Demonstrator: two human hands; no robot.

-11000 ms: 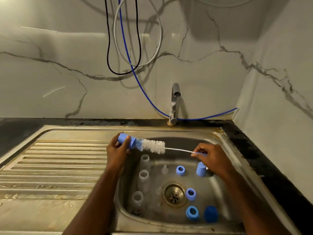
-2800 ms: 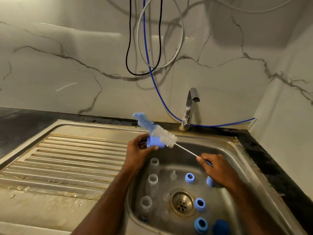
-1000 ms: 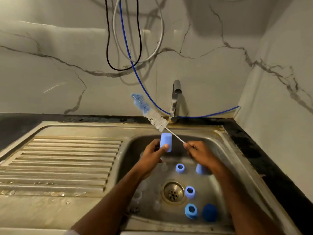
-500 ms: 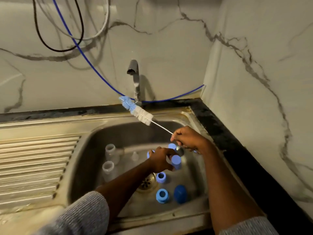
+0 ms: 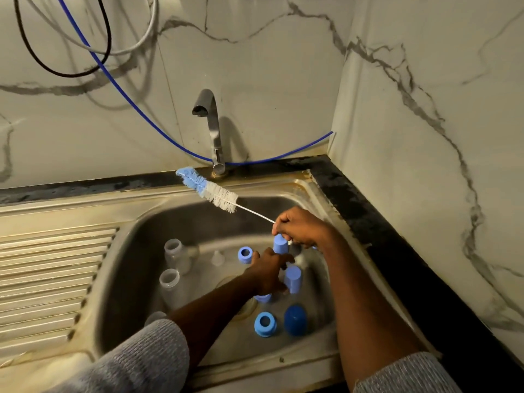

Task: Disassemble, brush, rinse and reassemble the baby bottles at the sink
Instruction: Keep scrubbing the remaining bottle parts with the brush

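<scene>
- Right hand: over the back right of the basin, fingers curled round the thin wire handle of the bottle brush. The grip is unchanged from half a second ago.
- Bottle brush: held aslant, with the white and blue bristle head up and to the left, above the sink's back rim and near the foot of the tap. It touches no bottle part now; eleven seconds ago the bristles were inside a blue cap.
- Left hand: now low in the basin, where a second ago it held a cap up at brush level. It is blurred; the light blue cap stands at its fingertips, but I cannot tell whether the fingers hold it.
- Second light blue cap: upright just below the right hand.
- Sink: steel basin, with a ribbed drainer to its left.
- Clear bottles: two open necks show along the basin's left side.
- Blue rings: one at the back centre, one at the front, and another partly hidden under the left wrist.
- Dark blue dome cap: front right, beside the front ring.
- Clear teat: between bottles and back ring.
</scene>
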